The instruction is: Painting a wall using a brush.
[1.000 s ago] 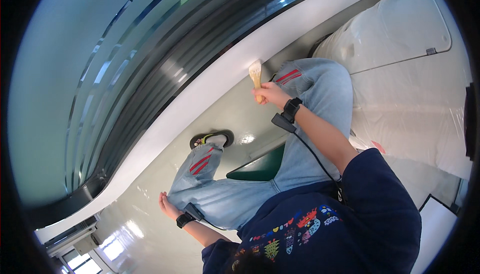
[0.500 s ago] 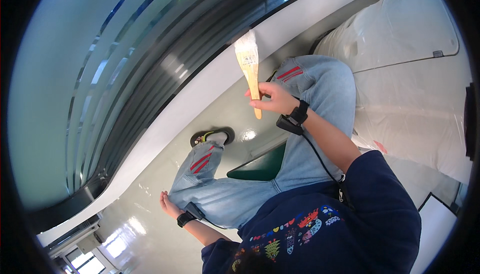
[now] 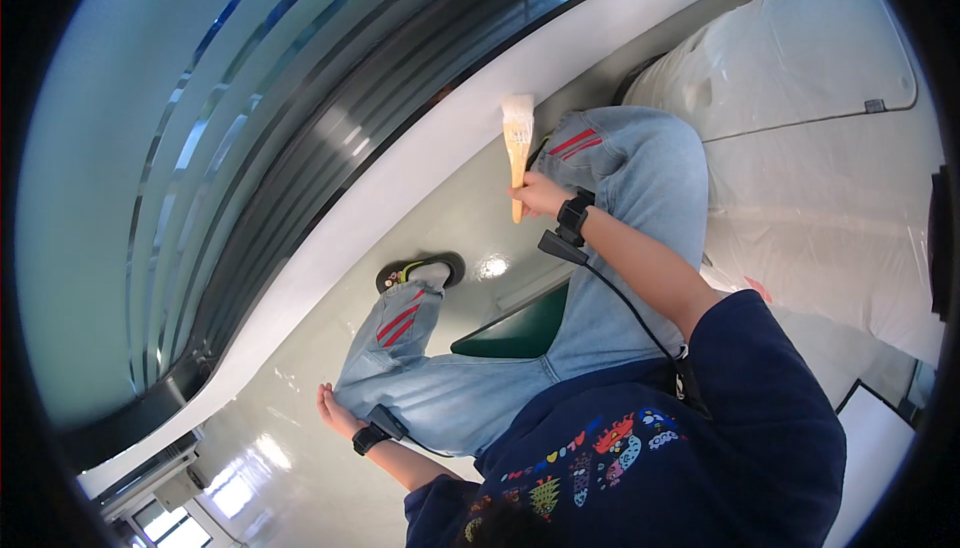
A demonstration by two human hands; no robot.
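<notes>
My right hand [image 3: 541, 195] is closed round the wooden handle of a flat paintbrush [image 3: 517, 143]. The brush is upright in view, its pale bristles pointing away from me and overlapping the white ledge below a dark grooved strip. Whether the bristles touch the ledge I cannot tell. Beside my left knee, my left hand [image 3: 338, 412] hangs with fingers loosely extended and nothing in them. Each wrist wears a black strap with a small device; a cable runs from the right one along my leg.
A large glossy panel with stripes and a dark strip [image 3: 330, 148] curves along the left and top, edged by the white ledge [image 3: 400, 178]. Plastic-wrapped white furniture [image 3: 800, 178] stands at the right. I sit on a green seat [image 3: 515, 326] above a shiny floor.
The right hand has drawn the brush back toward me and slightly right, so its bristles left the edge of the dark strip and now overlap the white ledge. My left hand stays put.
</notes>
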